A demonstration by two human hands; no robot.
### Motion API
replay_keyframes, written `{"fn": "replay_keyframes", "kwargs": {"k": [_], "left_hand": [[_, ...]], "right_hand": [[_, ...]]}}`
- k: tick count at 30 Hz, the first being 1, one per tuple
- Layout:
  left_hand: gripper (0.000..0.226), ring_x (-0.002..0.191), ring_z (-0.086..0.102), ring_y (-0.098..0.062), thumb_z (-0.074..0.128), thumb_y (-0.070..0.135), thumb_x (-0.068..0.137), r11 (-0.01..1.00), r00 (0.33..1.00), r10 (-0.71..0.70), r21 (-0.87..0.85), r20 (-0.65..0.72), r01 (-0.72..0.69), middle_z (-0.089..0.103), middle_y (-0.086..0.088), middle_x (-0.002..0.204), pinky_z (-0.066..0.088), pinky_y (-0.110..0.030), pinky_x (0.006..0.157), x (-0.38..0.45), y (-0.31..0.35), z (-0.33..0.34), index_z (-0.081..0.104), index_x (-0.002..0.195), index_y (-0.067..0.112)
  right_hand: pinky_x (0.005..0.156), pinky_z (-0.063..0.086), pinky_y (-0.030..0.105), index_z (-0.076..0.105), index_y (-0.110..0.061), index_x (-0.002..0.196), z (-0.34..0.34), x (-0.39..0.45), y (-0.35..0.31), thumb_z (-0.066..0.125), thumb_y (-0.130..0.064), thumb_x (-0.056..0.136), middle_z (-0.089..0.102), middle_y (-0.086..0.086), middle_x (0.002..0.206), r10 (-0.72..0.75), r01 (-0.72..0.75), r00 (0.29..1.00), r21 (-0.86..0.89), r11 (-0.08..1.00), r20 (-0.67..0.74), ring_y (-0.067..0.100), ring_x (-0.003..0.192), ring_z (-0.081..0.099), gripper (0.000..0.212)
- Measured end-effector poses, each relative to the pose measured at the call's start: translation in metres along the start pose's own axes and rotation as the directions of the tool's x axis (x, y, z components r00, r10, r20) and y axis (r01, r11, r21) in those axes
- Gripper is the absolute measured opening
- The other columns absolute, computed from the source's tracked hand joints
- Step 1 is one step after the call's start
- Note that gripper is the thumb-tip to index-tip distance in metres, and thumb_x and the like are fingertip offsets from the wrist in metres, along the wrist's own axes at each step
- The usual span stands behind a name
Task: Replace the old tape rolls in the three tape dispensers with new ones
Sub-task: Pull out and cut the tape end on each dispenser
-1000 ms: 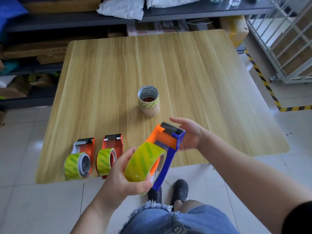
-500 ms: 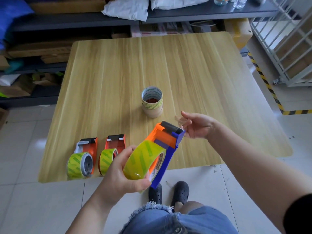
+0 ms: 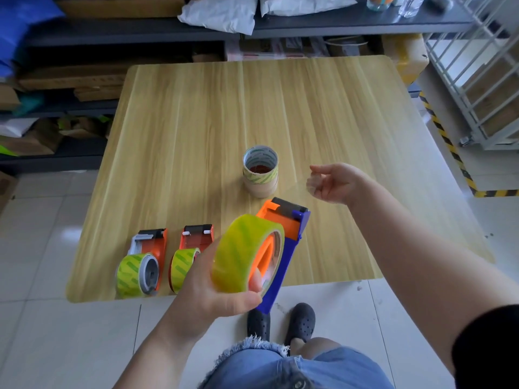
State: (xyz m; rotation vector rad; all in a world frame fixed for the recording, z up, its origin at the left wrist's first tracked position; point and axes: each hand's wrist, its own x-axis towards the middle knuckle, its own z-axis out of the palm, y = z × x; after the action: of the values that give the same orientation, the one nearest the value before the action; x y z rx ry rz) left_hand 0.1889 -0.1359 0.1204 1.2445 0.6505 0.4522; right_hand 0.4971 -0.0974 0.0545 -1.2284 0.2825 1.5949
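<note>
a: what's down on the near left of the table (image 3: 351, 113)?

b: two dispensers side by side, each with a green roll on it. the left dispenser (image 3: 146, 261) has a grey hub, the second dispenser (image 3: 191, 254) sits just right of it.

a: and the left hand (image 3: 213, 287)?

b: curled round the yellow-green roll (image 3: 244, 254) fitted on the third dispenser (image 3: 283, 248), the orange and blue one, held up over the table's near edge.

a: farther back?

b: mid-table, a stack of spent rolls (image 3: 260, 171), standing upright, apart from everything else.

a: the right hand (image 3: 334, 182)?

b: just right of that stack, fingers loosely curled. a clear strip of tape (image 3: 300, 189) seems to run from the dispenser's head to its fingertips, but i can't tell if it's really pinched.
</note>
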Motion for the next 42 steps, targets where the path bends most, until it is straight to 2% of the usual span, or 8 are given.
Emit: {"fn": "replay_keyframes", "kwargs": {"k": [3,10,17,20,23,26,34,42], "left_hand": [[0.037,0.057,0.059,-0.015,0.085,0.025,0.044,0.999,0.999,0.042,0.007,-0.016,-0.042,0.063,-0.002,0.059,0.049,-0.022,0.058,-0.006,0.006,-0.007,0.064,0.07,0.008],[0.054,0.05,0.055,-0.015,0.087,0.048,0.047,0.992,0.995,0.101,-0.079,0.0,-0.1,0.061,-0.002,0.055,0.045,-0.019,0.052,-0.007,0.016,-0.009,0.064,0.07,0.005],[0.037,0.047,0.053,-0.011,0.087,0.042,0.039,0.968,0.969,0.186,-0.136,-0.165,-0.209,0.058,0.003,0.051,0.045,-0.018,0.047,0.017,0.03,-0.01,0.065,0.061,0.02],[0.037,0.048,0.052,-0.01,0.086,0.044,0.043,0.951,0.954,0.22,-0.171,-0.204,-0.256,0.057,0.004,0.051,0.046,-0.018,0.053,0.028,0.033,-0.017,0.064,0.06,0.019],[0.04,0.049,0.053,-0.01,0.086,0.049,0.044,0.945,0.947,0.213,-0.196,-0.24,-0.262,0.058,0.006,0.052,0.048,-0.021,0.058,0.034,0.031,-0.021,0.065,0.063,0.02],[0.04,0.049,0.053,-0.01,0.086,0.048,0.044,0.942,0.95,0.207,-0.214,-0.235,-0.258,0.058,0.006,0.052,0.049,-0.022,0.06,0.037,0.029,-0.022,0.065,0.066,0.021],[0.041,0.048,0.052,-0.009,0.086,0.048,0.042,0.943,0.953,0.175,-0.237,-0.246,-0.234,0.057,0.005,0.052,0.049,-0.02,0.058,0.038,0.026,-0.027,0.065,0.065,0.021],[0.044,0.05,0.053,-0.008,0.086,0.052,0.041,0.957,0.96,0.14,-0.215,-0.243,-0.194,0.058,0.006,0.053,0.051,-0.02,0.06,0.038,0.024,-0.033,0.066,0.065,0.022]], "right_hand": [[0.038,0.048,0.02,0.042,-0.006,0.069,-0.01,-0.002,-0.019,0.047,-0.005,0.094,0.041,0.003,0.037,-0.045,0.05,0.996,0.055,0.997,-0.075,0.008,0.031,0.041,0.026],[0.04,0.052,0.024,0.044,-0.006,0.068,-0.033,0.003,-0.034,0.051,-0.005,0.092,0.04,0.002,0.034,-0.038,0.055,0.973,0.068,0.996,-0.227,0.009,0.031,0.043,0.025],[0.033,0.042,0.015,0.053,0.001,0.044,-0.023,0.018,0.032,0.06,-0.005,0.083,0.029,-0.003,0.032,0.168,-0.138,0.984,0.321,0.937,-0.066,0.008,0.023,0.03,0.04],[0.033,0.046,0.02,0.058,0.003,0.054,-0.019,0.017,0.059,0.063,-0.004,0.075,0.038,-0.001,0.035,0.165,-0.196,0.981,0.502,0.843,0.105,0.01,0.023,0.035,0.022],[0.041,0.053,0.023,0.053,0.001,0.05,-0.018,0.018,0.074,0.058,-0.013,0.087,0.042,0.003,0.036,0.128,-0.197,0.98,0.615,0.763,0.156,0.012,0.029,0.048,0.041],[0.037,0.048,0.017,0.05,-0.003,0.054,-0.014,0.013,0.076,0.059,-0.006,0.081,0.038,0.002,0.035,0.1,-0.225,0.971,0.688,0.69,0.217,0.011,0.026,0.041,0.029],[0.034,0.048,0.022,0.051,-0.003,0.063,-0.014,0.009,0.077,0.056,-0.013,0.092,0.046,0.004,0.041,0.035,-0.115,0.992,0.775,0.622,0.119,0.012,0.026,0.044,0.031],[0.06,0.06,0.037,0.055,0.001,0.097,-0.008,0.005,0.072,0.061,-0.018,0.088,0.066,0.004,0.067,-0.124,0.035,0.99,0.715,0.698,0.073,0.018,0.055,0.07,0.022]]}}
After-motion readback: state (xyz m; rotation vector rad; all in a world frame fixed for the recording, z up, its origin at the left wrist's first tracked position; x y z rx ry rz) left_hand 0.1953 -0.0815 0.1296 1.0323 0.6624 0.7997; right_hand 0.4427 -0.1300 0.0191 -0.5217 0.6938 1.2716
